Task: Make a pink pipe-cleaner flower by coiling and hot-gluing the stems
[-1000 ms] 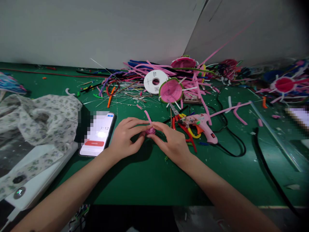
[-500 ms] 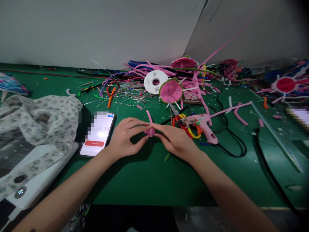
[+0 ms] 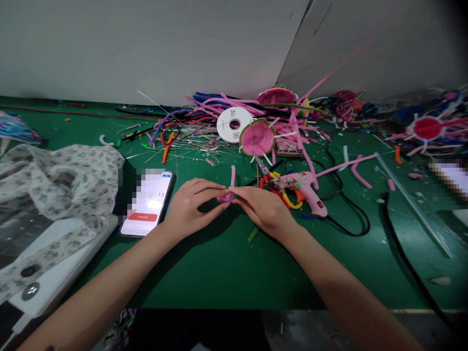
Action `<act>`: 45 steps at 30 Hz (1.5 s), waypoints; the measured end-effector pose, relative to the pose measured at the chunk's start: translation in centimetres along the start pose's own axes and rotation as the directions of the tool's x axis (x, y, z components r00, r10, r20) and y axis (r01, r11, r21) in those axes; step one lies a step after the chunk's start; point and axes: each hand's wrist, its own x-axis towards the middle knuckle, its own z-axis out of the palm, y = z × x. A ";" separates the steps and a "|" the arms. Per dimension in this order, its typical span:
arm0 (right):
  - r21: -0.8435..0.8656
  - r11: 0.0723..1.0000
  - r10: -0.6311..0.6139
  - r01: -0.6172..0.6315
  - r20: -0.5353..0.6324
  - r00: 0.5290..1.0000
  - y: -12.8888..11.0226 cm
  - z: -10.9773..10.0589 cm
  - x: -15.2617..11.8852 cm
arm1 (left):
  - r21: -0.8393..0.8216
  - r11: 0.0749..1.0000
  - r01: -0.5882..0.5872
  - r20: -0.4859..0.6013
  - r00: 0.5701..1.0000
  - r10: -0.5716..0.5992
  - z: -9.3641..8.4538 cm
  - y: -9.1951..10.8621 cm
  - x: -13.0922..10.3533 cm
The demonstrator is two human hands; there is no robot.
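Observation:
Between my hands is a small pink pipe-cleaner coil, its loose end standing up above my fingers. My left hand pinches the coil from the left with thumb and forefinger. From the right, the closed fingertips of my right hand grip it at the base of the upright end, partly hiding it. Just beyond the right hand lie a pink glue gun and scissors with their blades pointing away. A larger pink coiled disc with a green rim rests behind them.
A lit phone lies left of my left hand, near a floral cloth. At the back are a white spool and heaped pink pipe cleaners. The black cord loops on the right, near a clear stick.
The coil has turned a little between my fingers; its loose end now stands straighter and leans less to the left. Both hands stay in nearly the same place.

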 end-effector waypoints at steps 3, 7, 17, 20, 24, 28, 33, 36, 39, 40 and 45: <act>-0.084 0.996 0.012 -0.015 -0.036 0.999 0.0 -0.4 0.2 | -0.013 1.000 0.016 -0.005 1.000 -0.016 0.1 0.1 0.0; -0.181 0.982 0.053 -0.056 -0.023 0.998 -0.1 -0.9 0.3 | -0.021 0.999 0.028 0.000 1.000 -0.028 0.2 0.2 0.0; -0.089 0.980 0.184 -0.178 0.071 0.980 -0.5 -0.7 0.4 | 0.025 1.000 0.008 0.004 1.000 -0.008 0.3 0.0 0.0; -0.086 0.979 0.190 -0.185 0.063 0.980 -0.5 -0.4 0.3 | 0.053 0.999 -0.004 0.001 1.000 0.004 0.3 0.0 -0.1; -0.028 0.972 0.234 -0.233 0.046 0.971 -1.1 0.1 0.2 | 0.078 0.997 -0.026 0.022 0.999 0.025 -0.1 -0.4 0.0; -0.009 0.971 0.240 -0.240 0.043 0.970 -2.0 0.4 0.2 | 0.069 0.994 -0.088 0.123 0.989 0.079 -1.1 -1.1 0.3; -0.010 0.973 0.229 -0.229 0.048 0.972 -2.2 0.3 0.1 | 0.065 0.992 -0.112 0.170 0.980 0.099 -1.5 -1.4 0.3; 0.005 0.975 0.222 -0.223 0.042 0.974 -2.0 0.2 0.1 | 0.071 0.989 -0.132 0.164 0.979 0.119 -1.4 -1.5 0.2; 0.018 0.978 0.206 -0.207 0.047 0.977 -1.8 -0.1 0.2 | 0.075 0.987 -0.145 0.155 0.979 0.133 -1.4 -1.5 0.2; 0.024 0.979 0.203 -0.205 0.056 0.978 -1.7 -0.2 0.2 | 0.074 0.986 -0.149 0.154 0.979 0.137 -1.4 -1.5 0.2; 0.033 0.976 0.209 -0.217 0.162 0.964 -1.2 -0.8 0.2 | 0.084 0.981 -0.176 0.172 0.972 0.160 -1.0 -1.4 0.1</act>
